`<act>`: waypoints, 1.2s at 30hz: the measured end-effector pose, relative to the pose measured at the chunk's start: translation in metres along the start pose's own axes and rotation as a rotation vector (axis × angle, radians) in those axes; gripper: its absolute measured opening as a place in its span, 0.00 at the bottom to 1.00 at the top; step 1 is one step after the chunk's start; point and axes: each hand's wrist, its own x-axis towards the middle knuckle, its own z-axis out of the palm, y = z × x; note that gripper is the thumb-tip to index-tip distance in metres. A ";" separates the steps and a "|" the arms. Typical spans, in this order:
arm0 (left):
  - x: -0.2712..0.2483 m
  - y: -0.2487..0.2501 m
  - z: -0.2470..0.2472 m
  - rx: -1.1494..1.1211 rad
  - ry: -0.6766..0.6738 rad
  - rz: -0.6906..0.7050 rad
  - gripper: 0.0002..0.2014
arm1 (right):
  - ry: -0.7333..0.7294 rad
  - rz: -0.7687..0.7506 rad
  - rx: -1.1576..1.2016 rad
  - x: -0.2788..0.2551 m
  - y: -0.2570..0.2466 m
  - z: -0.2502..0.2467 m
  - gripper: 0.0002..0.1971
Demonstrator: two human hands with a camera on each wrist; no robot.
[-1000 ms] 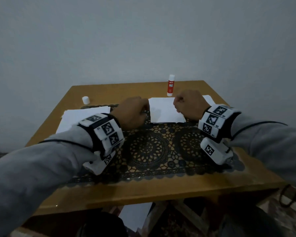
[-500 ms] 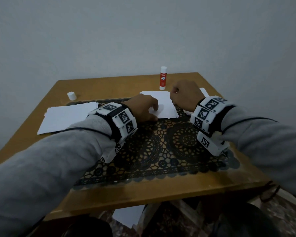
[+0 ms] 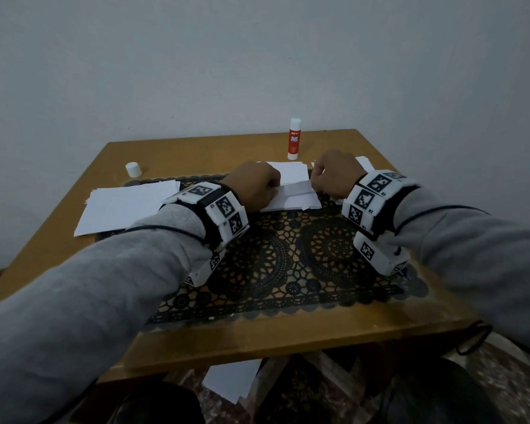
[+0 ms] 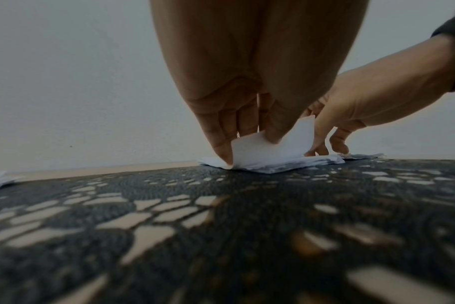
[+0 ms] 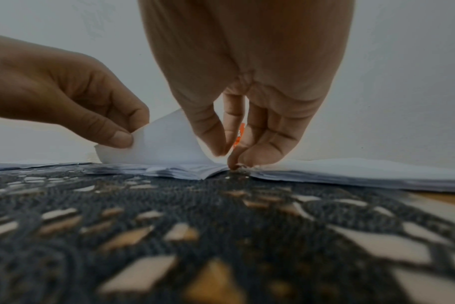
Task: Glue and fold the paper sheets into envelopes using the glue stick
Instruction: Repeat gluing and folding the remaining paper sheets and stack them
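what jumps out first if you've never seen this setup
Two hands meet at mid-table: the left hand pinches a white sheet up off a paper stack while the right hand works its other edge. Behind them a red glue stick stands upright, its cap off to the left.

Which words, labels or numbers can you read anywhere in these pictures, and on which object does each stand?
"GLUE STICK": on the red label of the glue stick, head view.
Small brand line above it: too blurred to read.
Tiny characters beside the square markers on the wrist bands: too small to read.
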 end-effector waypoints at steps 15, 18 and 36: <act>-0.001 -0.004 -0.003 0.023 0.010 -0.070 0.07 | -0.120 -0.029 -0.034 -0.002 -0.002 0.002 0.07; -0.013 -0.013 -0.008 0.047 -0.014 -0.038 0.07 | -0.125 -0.038 -0.045 -0.001 -0.001 0.003 0.07; -0.122 -0.083 -0.023 0.080 -0.234 0.319 0.19 | -0.136 -0.026 -0.003 -0.004 -0.002 0.001 0.06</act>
